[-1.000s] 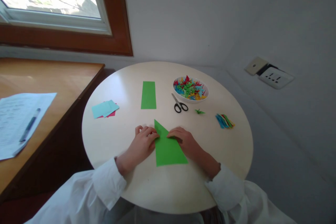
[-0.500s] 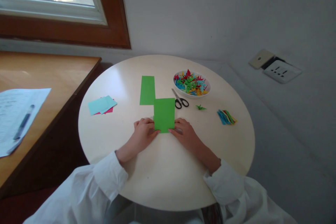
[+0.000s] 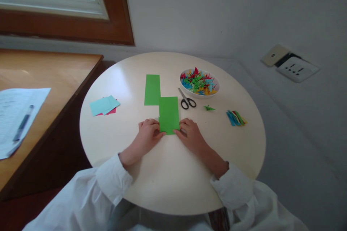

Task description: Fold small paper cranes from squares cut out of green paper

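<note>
A sheet of green paper (image 3: 169, 114) is held by its near edge between my two hands, over the white table. My left hand (image 3: 149, 131) pinches the near left corner, thumb on top. At the near right corner my right hand (image 3: 191, 133) grips it the same way; the fingertips under the sheet are hidden. Just beyond lies a second green paper (image 3: 152, 89), a longer rectangle. Scissors (image 3: 186, 100) with black handles rest to the right of the sheet, and a small green paper crane (image 3: 209, 108) lies near them.
An oval white bowl (image 3: 200, 96) of colourful paper cranes stands at the back right. Folded paper strips (image 3: 236, 118) lie at the right, light blue and red paper squares (image 3: 105, 105) at the left. A wooden desk (image 3: 67, 68) with printed papers (image 3: 16, 115) and a pen (image 3: 24, 122) adjoins.
The held green paper now shows a slightly narrower, flatter outline. Both hands keep their grip at its near corners. The whole view has tilted slightly.
</note>
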Action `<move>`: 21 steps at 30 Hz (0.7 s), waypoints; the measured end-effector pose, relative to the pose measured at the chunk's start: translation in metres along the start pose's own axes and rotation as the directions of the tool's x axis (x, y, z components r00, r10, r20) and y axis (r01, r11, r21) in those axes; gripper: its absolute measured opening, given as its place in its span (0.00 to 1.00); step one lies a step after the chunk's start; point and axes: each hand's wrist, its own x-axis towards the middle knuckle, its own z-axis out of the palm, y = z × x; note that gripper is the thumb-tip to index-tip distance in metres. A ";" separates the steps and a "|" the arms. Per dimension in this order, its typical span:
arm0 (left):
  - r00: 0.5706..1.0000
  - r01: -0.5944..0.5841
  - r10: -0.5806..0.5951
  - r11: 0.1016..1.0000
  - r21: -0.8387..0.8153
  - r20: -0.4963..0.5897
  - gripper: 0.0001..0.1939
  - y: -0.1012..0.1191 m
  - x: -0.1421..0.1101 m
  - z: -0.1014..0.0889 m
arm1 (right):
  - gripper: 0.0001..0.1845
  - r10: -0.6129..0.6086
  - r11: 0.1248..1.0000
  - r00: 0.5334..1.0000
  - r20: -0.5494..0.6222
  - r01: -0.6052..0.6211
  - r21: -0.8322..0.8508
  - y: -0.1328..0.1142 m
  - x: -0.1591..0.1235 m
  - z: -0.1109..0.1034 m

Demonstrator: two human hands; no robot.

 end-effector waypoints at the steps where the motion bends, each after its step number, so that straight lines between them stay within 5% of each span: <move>1: 1.000 0.001 -0.001 1.000 -0.001 0.004 0.09 0.000 0.000 0.000 | 0.09 0.000 1.000 1.000 -0.003 0.000 -0.004 0.000 0.000 0.001; 21: 0.999 0.027 -0.027 1.000 0.006 -0.042 0.10 0.003 0.000 0.001 | 0.09 -0.019 0.994 1.000 0.002 0.019 -0.108 -0.001 -0.001 0.001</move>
